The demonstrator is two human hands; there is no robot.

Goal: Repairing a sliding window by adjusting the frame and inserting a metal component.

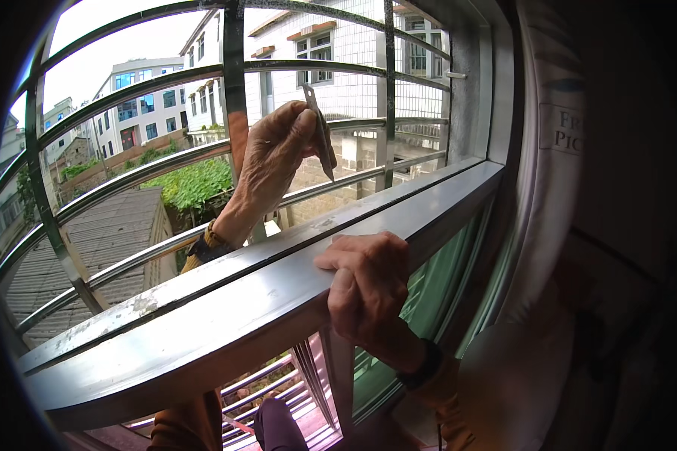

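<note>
Writing: we are seeing dark printed letters [568, 128] in a thin-lined box on one pale hanging cloth [549, 177], the right-hand side falling into shadow.
Metal piece: we are counting one, thin, flat and narrow, with a small hole near its upper end and a point at its lower end; it [324, 144] is standing nearly upright, a little tilted, beyond the rail and well above it.
Left hand: we are pinching the metal piece between thumb and fingers with this hand [274, 146], clamped on its middle, in front of the grille.
Right hand: we are resting this hand [368, 282] with curled fingers on the rail's near edge; whether it is gripping firmly, we cannot tell.
Wristband: one dark band [426, 361] is circling the right wrist.
Rail: two smooth silvery metal strips are running side by side with a dark groove between them, the outer one showing scuffed patches; the rail [203, 316] is crossing below the left hand.
Grille: shiny bars [234, 52] are bending across the view, three broad uprights crossing several slimmer rods.
Outside: one ridged grey roof [90, 244] is lying beside leafy plants [195, 184].
</note>
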